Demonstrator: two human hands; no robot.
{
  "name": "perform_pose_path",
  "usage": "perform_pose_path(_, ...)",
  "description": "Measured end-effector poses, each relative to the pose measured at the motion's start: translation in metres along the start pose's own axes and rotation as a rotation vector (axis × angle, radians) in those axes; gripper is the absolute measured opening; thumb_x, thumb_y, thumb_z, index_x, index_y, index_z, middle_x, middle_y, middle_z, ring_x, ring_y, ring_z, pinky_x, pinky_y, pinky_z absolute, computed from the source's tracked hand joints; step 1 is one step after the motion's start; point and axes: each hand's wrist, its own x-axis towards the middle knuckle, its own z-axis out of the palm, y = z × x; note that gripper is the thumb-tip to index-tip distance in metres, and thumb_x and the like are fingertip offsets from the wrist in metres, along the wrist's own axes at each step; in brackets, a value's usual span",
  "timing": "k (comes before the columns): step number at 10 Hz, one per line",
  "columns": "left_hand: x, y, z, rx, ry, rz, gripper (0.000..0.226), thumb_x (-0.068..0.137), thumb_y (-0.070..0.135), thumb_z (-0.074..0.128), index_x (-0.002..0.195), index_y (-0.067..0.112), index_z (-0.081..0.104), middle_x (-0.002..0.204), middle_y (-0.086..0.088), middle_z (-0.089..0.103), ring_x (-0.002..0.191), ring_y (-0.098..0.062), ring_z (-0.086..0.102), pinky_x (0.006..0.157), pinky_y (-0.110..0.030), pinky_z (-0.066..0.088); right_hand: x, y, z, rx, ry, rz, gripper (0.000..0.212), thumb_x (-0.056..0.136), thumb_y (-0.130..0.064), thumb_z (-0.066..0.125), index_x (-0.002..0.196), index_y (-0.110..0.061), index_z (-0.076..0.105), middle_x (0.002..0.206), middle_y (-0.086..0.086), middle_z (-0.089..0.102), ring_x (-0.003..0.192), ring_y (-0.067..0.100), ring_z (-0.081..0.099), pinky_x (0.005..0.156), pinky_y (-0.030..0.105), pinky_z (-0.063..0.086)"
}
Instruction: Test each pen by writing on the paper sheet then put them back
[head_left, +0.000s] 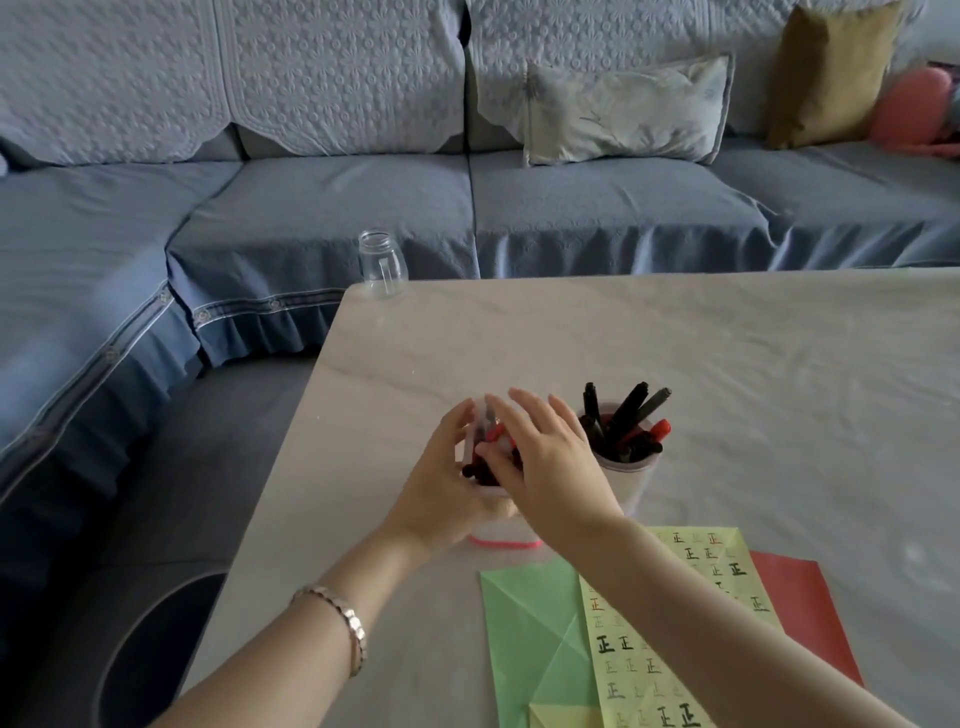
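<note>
A white pen cup (503, 534) with a pink band at its base stands on the table, holding red and dark pens (494, 442). My left hand (441, 493) grips this cup from the left, fingers curled round its far side. My right hand (545, 462) hovers over the cup's mouth with fingers straight and spread, the thumb touching the pens. A second white cup (629, 480) just to the right holds several black and red pens (629, 421). The yellow paper sheet (636, 675), covered in written marks, lies near me under my right forearm.
A green sheet (530, 623) and a red sheet (802, 597) lie beside and under the yellow one. An empty glass jar (383, 266) stands at the table's (519, 338) far left corner. A blue sofa (311, 208) lies beyond, and a dark round bin (156, 649) sits at lower left.
</note>
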Motion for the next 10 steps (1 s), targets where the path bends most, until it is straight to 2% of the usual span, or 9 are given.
perform_pose_path(1,-0.010,-0.006,0.007,-0.067,0.057,0.023,0.069,0.057,0.005,0.077,0.111,0.036,0.047,0.102,0.022,0.061,0.095,-0.003,0.062,0.073,-0.016,0.048,0.008,0.004,-0.005,0.031,0.008,-0.035,0.033,0.084,-0.023,0.058,0.111,-0.005,0.061,0.112,0.010,0.062,0.107,0.028,0.055,0.099,0.032,0.034)
perform_pose_path(2,-0.007,-0.006,0.011,-0.022,0.079,0.029,0.068,0.056,0.013,0.082,0.110,0.033,0.047,0.106,0.009,0.060,0.099,-0.009,0.062,0.080,-0.023,0.050,-0.002,0.003,-0.017,0.096,0.018,-0.028,0.039,0.085,-0.031,0.057,0.118,-0.009,0.058,0.119,0.007,0.058,0.117,0.020,0.048,0.102,0.021,0.027)
perform_pose_path(3,-0.003,-0.012,0.016,0.006,0.112,-0.014,0.086,0.063,0.008,0.085,0.130,0.032,0.036,0.124,0.011,0.052,0.112,0.001,0.054,0.095,-0.021,0.045,-0.043,0.008,-0.041,0.133,0.261,0.040,0.024,0.081,-0.036,0.053,0.091,-0.015,0.060,0.086,-0.011,0.052,0.083,0.002,0.046,0.078,0.014,0.035)
perform_pose_path(4,0.006,-0.009,0.016,0.050,0.113,-0.001,0.067,0.061,-0.002,0.083,0.106,0.031,0.047,0.108,0.008,0.057,0.092,0.011,0.058,0.073,-0.006,0.044,-0.079,0.037,-0.053,0.152,0.229,0.437,0.025,0.076,-0.035,0.066,0.090,-0.016,0.057,0.079,-0.014,0.048,0.075,0.004,0.048,0.069,0.022,0.042)
perform_pose_path(5,0.015,-0.014,0.014,0.096,0.099,-0.012,0.054,0.055,0.002,0.088,0.099,0.013,0.059,0.097,-0.004,0.067,0.090,-0.009,0.065,0.072,-0.014,0.048,-0.080,0.063,-0.050,0.226,0.012,0.664,0.070,0.073,-0.032,0.073,0.132,-0.012,0.040,0.116,0.003,0.051,0.094,0.011,0.051,0.084,0.028,0.044)
perform_pose_path(6,0.020,-0.013,0.017,0.067,0.103,-0.021,0.050,0.054,-0.005,0.086,0.095,0.010,0.062,0.089,-0.003,0.070,0.083,-0.010,0.067,0.067,-0.016,0.049,-0.062,0.076,-0.040,0.428,-0.104,0.695,0.092,0.074,-0.029,0.075,0.145,-0.023,0.017,0.145,0.005,0.036,0.124,0.017,0.044,0.100,0.034,0.040)
perform_pose_path(8,0.024,-0.008,0.026,0.023,0.137,-0.048,0.048,0.056,-0.010,0.083,0.091,0.015,0.060,0.082,0.003,0.068,0.076,-0.004,0.066,0.065,-0.017,0.050,-0.052,0.076,-0.034,0.545,-0.028,0.725,0.081,0.073,-0.022,0.077,0.139,-0.024,0.030,0.131,-0.002,0.052,0.107,0.009,0.049,0.086,0.024,0.038)
perform_pose_path(9,0.018,-0.003,0.026,-0.015,0.081,-0.113,0.052,0.066,-0.008,0.078,0.108,0.016,0.056,0.099,-0.003,0.067,0.092,-0.017,0.064,0.071,-0.019,0.051,-0.055,0.078,-0.033,0.549,-0.068,0.747,0.084,0.074,-0.021,0.076,0.141,-0.022,0.025,0.137,0.000,0.047,0.118,0.015,0.048,0.088,0.026,0.040)
perform_pose_path(10,0.005,-0.002,0.025,0.107,0.133,-0.290,0.087,0.077,0.003,0.072,0.146,0.016,0.020,0.143,0.001,0.036,0.131,-0.015,0.037,0.095,-0.018,0.034,-0.058,0.079,-0.038,0.490,-0.143,0.791,0.087,0.074,-0.021,0.075,0.142,-0.014,0.021,0.141,0.005,0.041,0.125,0.021,0.043,0.090,0.029,0.043)
